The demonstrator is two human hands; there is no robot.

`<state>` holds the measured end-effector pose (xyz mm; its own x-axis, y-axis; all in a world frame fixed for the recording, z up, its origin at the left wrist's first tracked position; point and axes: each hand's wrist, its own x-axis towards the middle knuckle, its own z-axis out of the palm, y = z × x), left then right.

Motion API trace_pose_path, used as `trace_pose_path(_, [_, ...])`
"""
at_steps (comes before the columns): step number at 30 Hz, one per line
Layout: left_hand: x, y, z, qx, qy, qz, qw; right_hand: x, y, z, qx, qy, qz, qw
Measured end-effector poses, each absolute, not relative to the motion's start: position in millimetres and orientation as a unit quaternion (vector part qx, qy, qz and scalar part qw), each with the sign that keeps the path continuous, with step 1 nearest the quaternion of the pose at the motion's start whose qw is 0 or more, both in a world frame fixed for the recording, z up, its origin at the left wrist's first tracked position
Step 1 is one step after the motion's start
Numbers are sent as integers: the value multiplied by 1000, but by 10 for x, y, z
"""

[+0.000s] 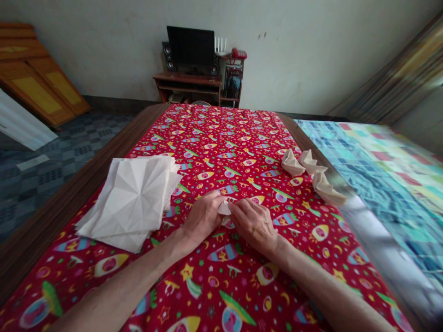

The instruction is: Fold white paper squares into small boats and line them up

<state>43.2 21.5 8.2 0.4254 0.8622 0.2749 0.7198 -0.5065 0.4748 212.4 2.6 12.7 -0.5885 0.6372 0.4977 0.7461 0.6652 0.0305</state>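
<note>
Between my two hands is a small piece of folded white paper [224, 209], mostly covered by my fingers. My left hand [206, 211] grips its left side with the fingers curled in. On the other side, my right hand [252, 222] pinches the paper's right edge. Left of my hands lies a stack of creased white paper sheets [138, 193], the top one showing fold lines that radiate from its middle. To the right, several folded paper shapes [292, 163] with pointed tips sit near the table's right edge.
A red patterned cloth [228, 166] covers the table, whose dark wooden edge [114, 143] shows on the left. Beyond its far end stands a desk [188, 80] with a monitor [191, 46]. A bed [377, 166] adjoins the right side; a wooden cabinet [41, 78] stands far left.
</note>
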Motion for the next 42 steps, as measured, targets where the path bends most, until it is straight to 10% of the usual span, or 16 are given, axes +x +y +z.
trace_pose_path(42, [147, -62, 89, 907, 359, 207, 82, 2286, -91, 130, -362, -914, -72, 168])
